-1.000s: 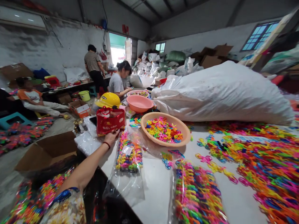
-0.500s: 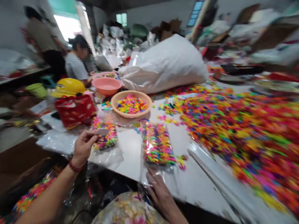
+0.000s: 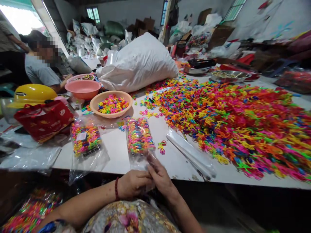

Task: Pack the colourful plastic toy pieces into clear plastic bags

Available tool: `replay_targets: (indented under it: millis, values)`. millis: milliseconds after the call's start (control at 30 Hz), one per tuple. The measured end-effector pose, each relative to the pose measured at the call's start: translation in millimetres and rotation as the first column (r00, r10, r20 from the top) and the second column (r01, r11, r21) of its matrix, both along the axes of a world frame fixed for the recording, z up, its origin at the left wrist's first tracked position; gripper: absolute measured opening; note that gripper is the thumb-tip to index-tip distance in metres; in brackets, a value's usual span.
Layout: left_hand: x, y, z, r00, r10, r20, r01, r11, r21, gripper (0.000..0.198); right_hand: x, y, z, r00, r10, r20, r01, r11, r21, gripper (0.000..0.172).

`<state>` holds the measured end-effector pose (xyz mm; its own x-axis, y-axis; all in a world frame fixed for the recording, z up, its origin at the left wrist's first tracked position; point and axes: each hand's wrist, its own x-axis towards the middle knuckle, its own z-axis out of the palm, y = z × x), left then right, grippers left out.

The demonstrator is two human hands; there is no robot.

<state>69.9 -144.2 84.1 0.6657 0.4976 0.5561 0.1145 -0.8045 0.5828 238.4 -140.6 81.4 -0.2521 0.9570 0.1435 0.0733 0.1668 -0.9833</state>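
A clear plastic bag (image 3: 139, 134) packed with rows of small multicoloured plastic pieces lies on the table in front of me. Its loose end hangs toward my lap. My left hand (image 3: 133, 183), with a red bead bracelet at the wrist, is closed on that loose end. My right hand (image 3: 161, 178) meets it there, fingers bent around the same plastic, partly hiding the bag's lower edge. To the left lies a second filled bag (image 3: 92, 140), with a small pale card (image 3: 81, 136) on it; neither hand touches it.
A big pile of colourful plastic pieces (image 3: 230, 123) covers the right side. Clear plastic sleeves (image 3: 189, 152) lie before it. Beyond are a peach basin (image 3: 111, 113), a pink basin (image 3: 82, 90), a red bag (image 3: 46, 121), and a large white sack (image 3: 143, 64). A person (image 3: 41, 68) sits far left.
My left hand has moved from the left bag and its card to the nearer bag's loose end, joining my right hand. My view has turned right.
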Motion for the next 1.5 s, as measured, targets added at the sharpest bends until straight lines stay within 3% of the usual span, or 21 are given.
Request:
replay_targets:
  millis: [33, 100, 167, 300, 467, 567, 767, 867, 1067, 1233, 1333, 1500]
  values:
    - [3.9, 1.8, -7.1, 0.998, 0.063, -0.008, -0.062, 0.990, 0.125, 0.022, -0.3, 1.8, 2.4, 0.999, -0.020, 0.036, 0.018, 0.998, 0.056, 0.050]
    - [7.8, 6.7, -18.0, 0.972, 0.227, 0.055, -0.232, 0.912, 0.339, 0.026, -1.4, 4.1, 6.7, 0.993, -0.059, 0.099, 0.041, 0.984, 0.174, 0.051]
    - [6.8, 14.2, -23.5, 0.915, 0.371, 0.158, -0.403, 0.817, 0.413, 0.032, -2.7, 4.3, 10.8, 0.987, -0.070, 0.145, 0.026, 0.958, 0.286, 0.051]
    - [-3.7, 31.3, -23.4, 0.781, 0.584, 0.221, -0.618, 0.672, 0.409, 0.033, -4.4, -0.7, 18.0, 0.965, -0.071, 0.251, -0.055, 0.885, 0.462, 0.051]
    - [-11.4, 46.2, -25.1, 0.542, 0.818, 0.192, -0.807, 0.443, 0.390, 0.023, -8.9, -7.1, 9.8, 0.920, -0.111, 0.376, -0.113, 0.843, 0.526, 0.050]
    - [-10.1, 55.8, -26.9, 0.469, 0.862, 0.194, -0.859, 0.393, 0.329, 0.021, -15.6, -7.4, -3.5, 0.894, -0.141, 0.425, -0.145, 0.806, 0.574, 0.055]
    - [-7.7, 63.3, -24.9, 0.523, 0.849, 0.077, -0.821, 0.477, 0.312, 0.024, -25.7, 7.1, -22.2, 0.774, -0.300, 0.557, -0.235, 0.681, 0.693, 0.074]
    - [-8.0, 56.1, -23.6, 0.524, 0.851, 0.039, -0.819, 0.491, 0.295, 0.026, -27.8, 20.2, -28.2, 0.704, -0.360, 0.612, -0.265, 0.667, 0.697, 0.071]
    - [-15.8, 38.0, -17.2, 0.691, 0.697, 0.189, -0.714, 0.618, 0.330, 0.041, -37.2, 38.7, -24.8, 0.619, -0.381, 0.687, -0.294, 0.699, 0.652, 0.051]
    - [-27.2, 24.4, -10.3, 0.845, 0.494, 0.206, -0.528, 0.703, 0.477, 0.045, -44.5, 53.1, -19.5, 0.581, -0.371, 0.725, -0.278, 0.746, 0.605, 0.053]
    - [-30.0, 13.9, -9.4, 0.897, 0.415, 0.155, -0.429, 0.726, 0.537, 0.041, -49.4, 66.6, -17.8, 0.566, -0.395, 0.723, -0.207, 0.781, 0.589, 0.052]
    - [-26.8, -1.8, -14.3, 0.932, 0.343, 0.112, -0.350, 0.778, 0.522, 0.037, -55.7, 82.0, -3.8, 0.621, -0.425, 0.659, -0.098, 0.792, 0.602, 0.046]
